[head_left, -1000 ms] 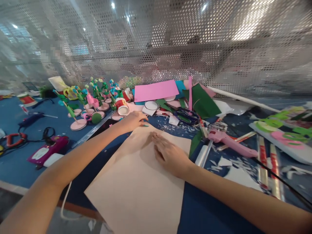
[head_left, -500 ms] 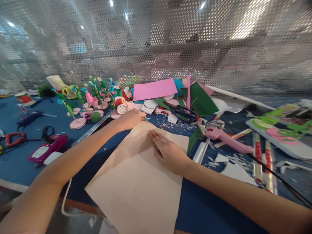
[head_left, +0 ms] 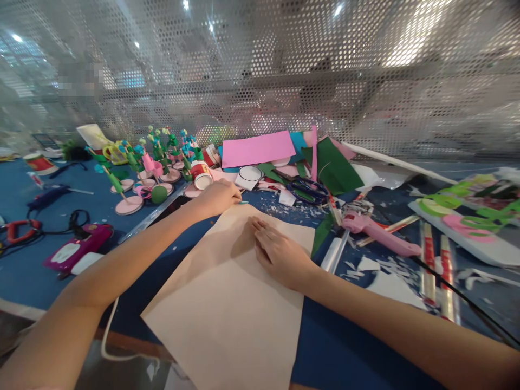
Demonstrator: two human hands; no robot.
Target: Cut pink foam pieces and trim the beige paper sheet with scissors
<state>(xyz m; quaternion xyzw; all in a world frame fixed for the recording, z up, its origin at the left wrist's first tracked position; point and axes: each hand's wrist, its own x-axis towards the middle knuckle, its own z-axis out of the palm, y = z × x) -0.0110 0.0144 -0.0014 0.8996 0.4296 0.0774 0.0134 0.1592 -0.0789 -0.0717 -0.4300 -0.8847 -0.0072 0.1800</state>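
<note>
A large pale peach sheet of paper [head_left: 227, 303] lies aslant on the blue table, its near end hanging past the front edge. At its far corner my left hand [head_left: 221, 196] is closed with fingers bent, gripping the paper's edge. A small teal bit [head_left: 242, 202] shows beside those fingertips; what it belongs to is hidden. My right hand [head_left: 280, 254] rests on the sheet with its fingers stretched out together, pressing the paper down and holding nothing. Just beyond the left hand lies a small red-and-white paper cup [head_left: 202, 175] on its side.
Dark-handled scissors [head_left: 307, 189] lie among paper scraps beyond the sheet. A pink glue gun [head_left: 379, 233] trails its black cord at right. Paper flowers on round pink bases [head_left: 129, 205] stand at left, near a magenta device [head_left: 79, 249]. Perforated metal panel [head_left: 260, 70] rises behind.
My left hand has shifted very slightly at the paper's far corner, and the corner sits a little lower. The right hand stays in place.
</note>
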